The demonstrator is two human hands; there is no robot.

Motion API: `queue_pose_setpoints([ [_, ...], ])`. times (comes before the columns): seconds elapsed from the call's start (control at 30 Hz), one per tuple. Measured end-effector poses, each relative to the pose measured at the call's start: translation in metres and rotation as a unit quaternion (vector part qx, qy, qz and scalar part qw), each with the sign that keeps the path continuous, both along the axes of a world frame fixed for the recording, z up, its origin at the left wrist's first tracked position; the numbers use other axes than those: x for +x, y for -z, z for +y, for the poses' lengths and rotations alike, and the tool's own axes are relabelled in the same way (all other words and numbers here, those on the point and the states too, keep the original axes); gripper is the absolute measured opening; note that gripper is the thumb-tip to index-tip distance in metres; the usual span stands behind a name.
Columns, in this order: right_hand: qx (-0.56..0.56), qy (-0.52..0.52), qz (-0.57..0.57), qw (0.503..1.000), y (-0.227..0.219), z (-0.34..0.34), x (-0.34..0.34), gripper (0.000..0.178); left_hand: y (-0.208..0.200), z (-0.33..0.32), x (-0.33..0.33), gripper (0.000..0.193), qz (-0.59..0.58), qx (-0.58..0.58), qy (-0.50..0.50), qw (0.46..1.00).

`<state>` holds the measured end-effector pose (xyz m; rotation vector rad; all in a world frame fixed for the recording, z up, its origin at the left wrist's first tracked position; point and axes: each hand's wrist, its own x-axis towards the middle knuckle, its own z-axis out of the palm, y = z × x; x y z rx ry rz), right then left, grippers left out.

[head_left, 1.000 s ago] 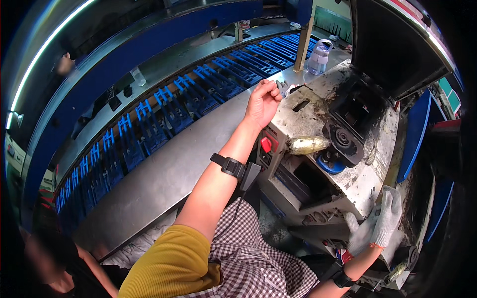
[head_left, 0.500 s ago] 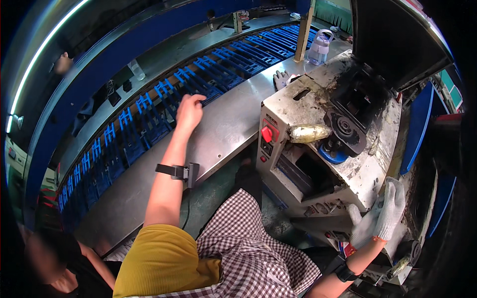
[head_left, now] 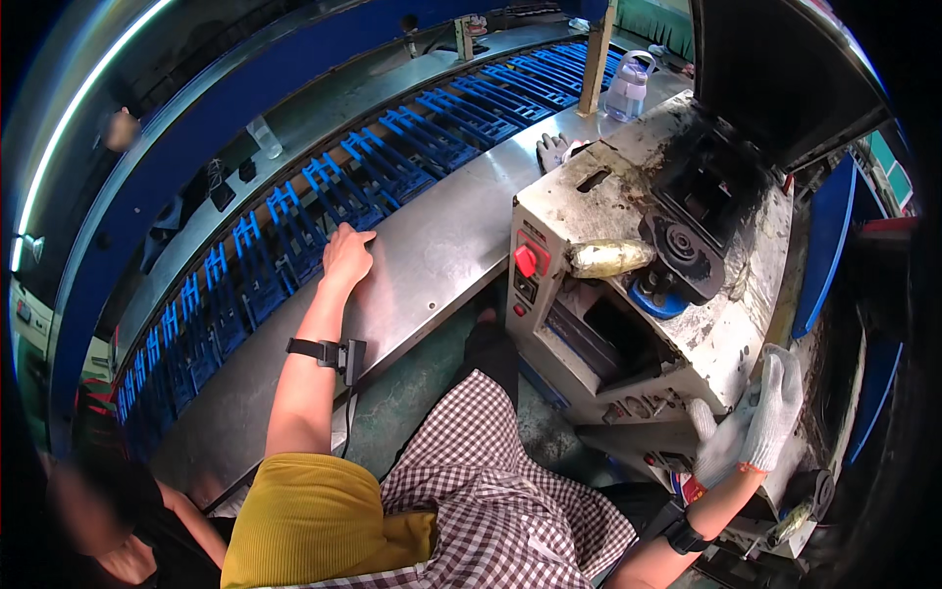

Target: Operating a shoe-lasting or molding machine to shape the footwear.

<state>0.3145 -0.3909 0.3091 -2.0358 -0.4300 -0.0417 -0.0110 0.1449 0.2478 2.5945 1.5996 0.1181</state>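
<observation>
My bare left hand [head_left: 347, 257] is over the front edge of the steel bench [head_left: 442, 236], beside the blue slatted conveyor [head_left: 378, 172]. Its fingers look curled down and the thumb points right; I see nothing in it. A black strap with a small box [head_left: 339, 355] circles that forearm. My right hand [head_left: 751, 422], in a white knit glove, is beside the near right corner of the stained machine [head_left: 608, 211]. Thumb and fingers are spread apart there, holding nothing visible. Another black strap [head_left: 683, 533] is around the right wrist area.
The machine carries a black clamp-like part [head_left: 680, 250], a wrapped handle [head_left: 610, 258] and a red switch [head_left: 527, 260]; its dark lid [head_left: 795, 74] stands raised. A clear bottle [head_left: 628, 90] and a glove [head_left: 554, 149] lie beyond. Another person [head_left: 118, 510] is at lower left.
My left hand has drawn back from the conveyor, toward me and to the left. The right hand has stayed almost in place.
</observation>
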Motion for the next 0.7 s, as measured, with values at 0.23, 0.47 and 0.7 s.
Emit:
queue_pose_setpoints([
  [0.23, 0.018, 0.002, 0.046, 0.999, -0.001, -0.001, -0.001, 0.021, 0.005, -0.006, 0.006, 0.043, 0.05, 0.047, 0.02, 0.997],
  [0.47, 0.028, 0.0, 0.034, 0.999, -0.002, 0.001, -0.002, 0.02, 0.006, -0.005, 0.012, 0.035, 0.058, 0.07, 0.02, 0.996],
  [0.7, 0.018, 0.007, 0.027, 0.999, 0.001, 0.0, -0.001, 0.02, 0.008, -0.004, 0.015, 0.031, 0.07, 0.078, 0.007, 0.994],
])
